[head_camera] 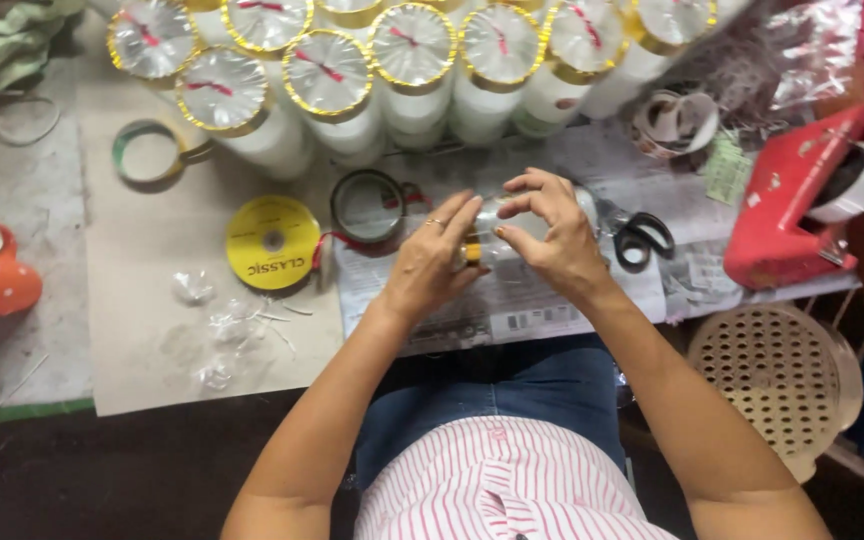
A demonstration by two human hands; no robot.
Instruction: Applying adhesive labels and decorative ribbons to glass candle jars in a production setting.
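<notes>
- We found both hands closed around one small clear plastic cylinder with a gold-trimmed end (485, 238), which lay on its side over the printed paper sheet (512, 300) at the front edge of the work table, between the two hands.
- The left hand (430, 265), wearing a ring, had its fingers curled and pressed against the gold-trimmed end of the cylinder.
- The right hand (555, 235) was arched over the other end, its thumb and fingertips pinching the clear wrap on top.
- We noted black-handled scissors (640, 238) just beside the right hand.
- A yellow ribbon spool (273, 243) and a round clear lid with a dark rim (368, 205) lay near the left hand.
- A row of finished white cylinders with gold-rimmed clear tops (414, 60) stood behind.
- A red tape dispenser (802, 195) sat well apart on the right.
</notes>
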